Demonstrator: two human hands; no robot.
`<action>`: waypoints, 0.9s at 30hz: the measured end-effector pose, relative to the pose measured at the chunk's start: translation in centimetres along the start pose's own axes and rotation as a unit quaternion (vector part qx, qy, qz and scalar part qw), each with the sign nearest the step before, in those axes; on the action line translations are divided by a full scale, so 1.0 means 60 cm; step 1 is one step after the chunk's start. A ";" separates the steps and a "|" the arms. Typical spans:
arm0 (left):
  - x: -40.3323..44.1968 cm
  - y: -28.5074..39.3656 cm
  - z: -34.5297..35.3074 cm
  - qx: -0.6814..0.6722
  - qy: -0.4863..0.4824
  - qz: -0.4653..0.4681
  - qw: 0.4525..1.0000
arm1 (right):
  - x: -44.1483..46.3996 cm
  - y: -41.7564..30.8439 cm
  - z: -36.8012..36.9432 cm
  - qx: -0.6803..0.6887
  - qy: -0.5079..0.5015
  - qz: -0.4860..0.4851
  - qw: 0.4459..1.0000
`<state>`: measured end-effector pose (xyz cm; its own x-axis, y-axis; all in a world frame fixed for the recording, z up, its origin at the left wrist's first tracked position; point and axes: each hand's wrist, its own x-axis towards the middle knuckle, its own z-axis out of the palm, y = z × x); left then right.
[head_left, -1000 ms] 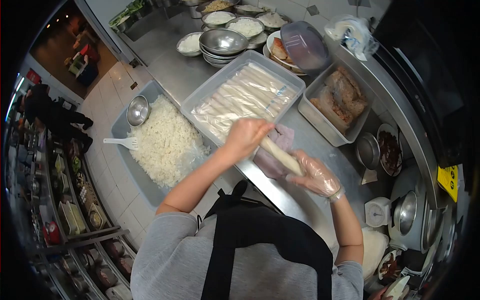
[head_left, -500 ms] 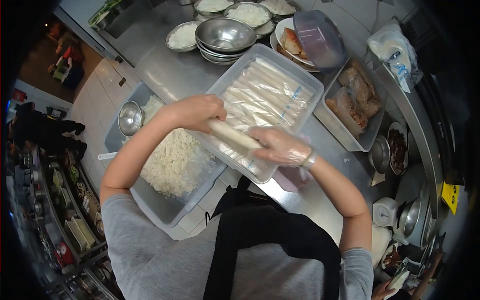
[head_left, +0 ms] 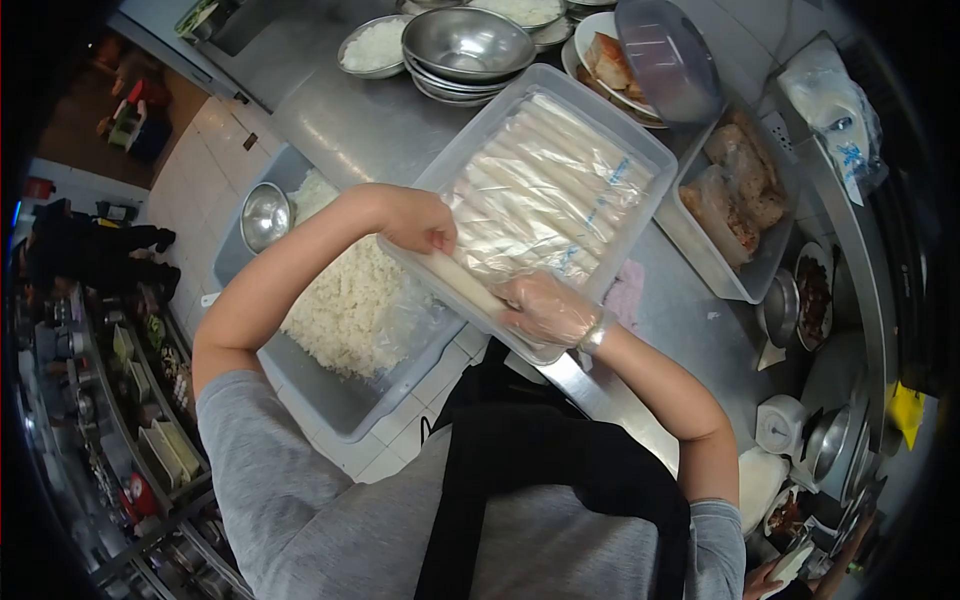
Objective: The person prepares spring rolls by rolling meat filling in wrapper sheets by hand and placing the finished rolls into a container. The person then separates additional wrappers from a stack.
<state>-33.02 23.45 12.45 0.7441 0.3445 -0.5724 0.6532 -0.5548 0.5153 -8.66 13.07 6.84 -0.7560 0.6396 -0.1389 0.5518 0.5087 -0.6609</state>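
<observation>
My left hand (head_left: 418,218) is closed on one end of a long white roll (head_left: 463,280). The other end is in the fingers of my right hand (head_left: 552,310), which wears a clear plastic glove. Between them the roll lies slantwise along the near edge inside a translucent plastic tub (head_left: 655,165). Beyond it, several similar pale rolls (head_left: 545,165) lie side by side under shiny clear film with blue print. My fingers hide both ends of the held roll.
A grey bin (head_left: 350,425) of cooked rice (head_left: 345,315) stands left, with a metal bowl (head_left: 267,218) in it. Stacked metal bowls (head_left: 468,45) sit behind the tub. To the right are a bin of bagged food (head_left: 735,190), a pink cloth (head_left: 625,292) and a scale (head_left: 779,424).
Both hands have lowered the white roll into the near side of the tub. The view has shifted slightly, so the tub appears further right and higher.
</observation>
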 end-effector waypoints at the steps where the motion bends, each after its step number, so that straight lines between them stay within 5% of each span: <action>1: 0.007 0.007 -0.002 -0.016 -0.019 -0.023 0.999 | -0.001 -0.010 -0.005 0.005 -0.001 -0.006 1.000; 3: 0.007 0.011 -0.002 -0.031 -0.041 -0.050 0.997 | -0.003 -0.030 -0.022 0.014 -0.046 0.083 0.995; 10: 0.020 0.014 0.000 -0.010 -0.025 -0.024 0.999 | -0.022 -0.023 -0.020 -0.014 0.003 0.080 0.997; 12: 0.025 0.012 0.009 0.000 -0.011 -0.008 1.000 | -0.046 -0.030 -0.045 0.037 0.227 -0.017 0.973; 19: 0.009 0.103 0.032 0.021 0.119 0.085 0.989 | -0.247 -0.021 -0.092 0.038 0.390 0.098 0.915; 22: -0.007 0.174 0.043 -0.077 0.149 0.080 0.983 | -0.390 0.005 -0.074 0.087 0.466 0.190 0.860; 24: -0.005 0.210 0.062 -0.095 0.165 0.105 0.976 | -0.489 0.020 -0.047 0.055 0.561 0.317 0.763; 26: 0.001 0.257 0.071 -0.139 0.190 0.125 0.964 | -0.604 0.052 -0.001 0.038 0.667 0.282 0.688; 27: 0.010 0.280 0.077 -0.135 0.189 0.129 0.964 | -0.656 0.019 0.005 0.004 0.658 0.366 0.659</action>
<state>-22.26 10.84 17.85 0.8515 0.5008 -0.1553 0.4137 -0.4598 0.7857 21.61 -11.67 11.34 0.6725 0.6607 0.3334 0.5934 -0.2122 -0.7764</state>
